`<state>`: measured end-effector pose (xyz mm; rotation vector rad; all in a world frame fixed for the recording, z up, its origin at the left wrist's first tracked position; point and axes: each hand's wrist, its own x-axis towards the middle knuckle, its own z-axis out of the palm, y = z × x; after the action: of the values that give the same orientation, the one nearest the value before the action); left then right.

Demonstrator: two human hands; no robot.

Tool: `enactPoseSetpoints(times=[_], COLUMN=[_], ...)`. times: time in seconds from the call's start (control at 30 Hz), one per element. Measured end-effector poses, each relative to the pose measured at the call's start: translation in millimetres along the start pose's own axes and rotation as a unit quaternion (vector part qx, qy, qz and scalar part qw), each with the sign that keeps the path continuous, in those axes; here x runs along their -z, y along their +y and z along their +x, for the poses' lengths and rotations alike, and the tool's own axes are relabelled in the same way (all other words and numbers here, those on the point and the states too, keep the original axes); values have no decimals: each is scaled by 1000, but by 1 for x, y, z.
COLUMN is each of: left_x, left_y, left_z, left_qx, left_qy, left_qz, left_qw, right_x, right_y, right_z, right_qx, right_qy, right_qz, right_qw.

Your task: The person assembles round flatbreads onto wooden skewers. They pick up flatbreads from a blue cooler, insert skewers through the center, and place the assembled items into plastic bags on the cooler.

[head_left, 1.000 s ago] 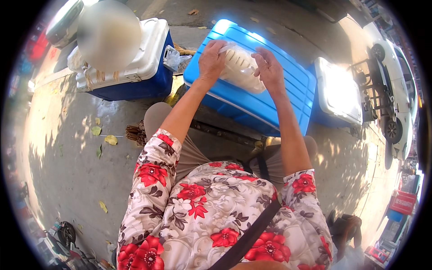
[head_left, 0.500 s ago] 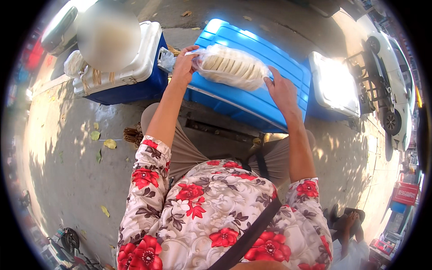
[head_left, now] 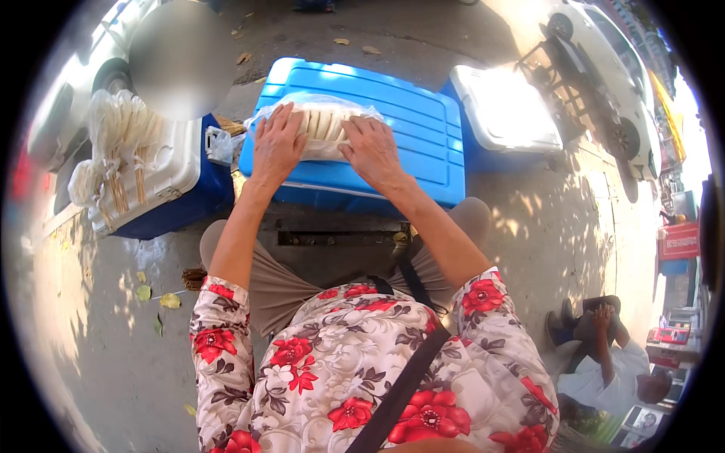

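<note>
On blue lid [head_left: 415,136], bag [head_left: 323,127] lies left-to-right.

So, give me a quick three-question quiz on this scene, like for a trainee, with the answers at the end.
1. Multiple choice: what colour is the large box under the clear plastic bag?
A: red
B: blue
C: green

2. True or false: the left hand and the right hand are both touching the bag.

3. Fill in the blank: one white-lidded cooler stands to the left of the large box; another white-lidded cooler stands to its ____.

Key: 1. B; 2. True; 3. right.
</note>
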<state>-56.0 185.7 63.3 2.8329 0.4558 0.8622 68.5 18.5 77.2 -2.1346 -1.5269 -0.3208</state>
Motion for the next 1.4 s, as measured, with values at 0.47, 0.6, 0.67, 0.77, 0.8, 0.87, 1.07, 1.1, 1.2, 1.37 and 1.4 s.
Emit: enactPoseSetpoints(times=[0.47,0.6,0.67,0.77,0.8,0.87,1.07,1.1,1.2,1.37,1.4], left_x=[-68,-80,-76,-80,-82,-86,-79,-70,-63,-71,-74], left_y=[-100,-115,-113,-126,-127,-131,-137,-125,-101,-94,-95], left_z=[45,33,33,19,15,6,-12,-15,-25,-36,-37], left_qx=[249,292,287,295,309,311,231,225,213,244,251], left_qy=[-105,-95,-125,-127,-111,-78,-22,-9,46,75,73], left_qz=[-369,-395,-364,-396,-425,-461,-349,-326,-298,-334,-330], left_qw=[889,866,878,861,844,828,908,918,929,907,907], right_x=[-56,-70,-86,-90,-88,-84,-66,-70,-80,-105,-104], right_y=[57,64,69,66,64,62,58,61,74,86,84], right_z=[2,3,2,4,3,-2,-18,-20,-28,-41,-40], right_qx=[-295,-265,-271,-251,-257,-270,-285,-262,-215,-254,-254], right_qy=[2,36,75,103,109,122,61,68,84,22,9], right_qz=[309,439,432,435,450,478,455,487,555,603,570], right_qw=[904,858,857,858,848,827,841,831,800,756,781])
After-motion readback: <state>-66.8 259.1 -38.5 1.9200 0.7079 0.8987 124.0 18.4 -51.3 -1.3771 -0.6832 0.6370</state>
